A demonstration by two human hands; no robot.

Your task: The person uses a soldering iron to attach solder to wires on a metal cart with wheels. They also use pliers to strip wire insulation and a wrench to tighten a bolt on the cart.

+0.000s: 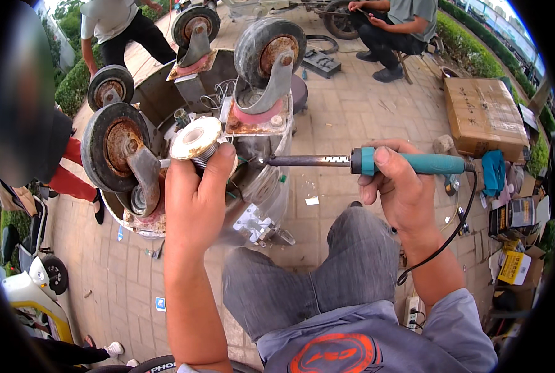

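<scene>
My left hand [193, 196] is closed around a spool of solder wire [195, 138], its pale round end turned up. My right hand [404, 189] grips the teal handle of a soldering iron [436, 163], with the metal shaft pointing left. The iron's tip is beside the spool, over the edge of an upturned round metal machine body [271, 189]. Thin wires run near the tip; whether it touches one, I cannot tell. Large rusty caster wheels [117, 148] stand up from the body around my left hand. A silvery metal bracket [252, 224] shows low on its near side.
The iron's black cord [457, 233] loops down past my right forearm toward a power strip [414, 311]. At the right stand a cardboard box [485, 115] and smaller boxes [513, 267]. Other people are at the left and far right. A scooter [38, 280] is at the left.
</scene>
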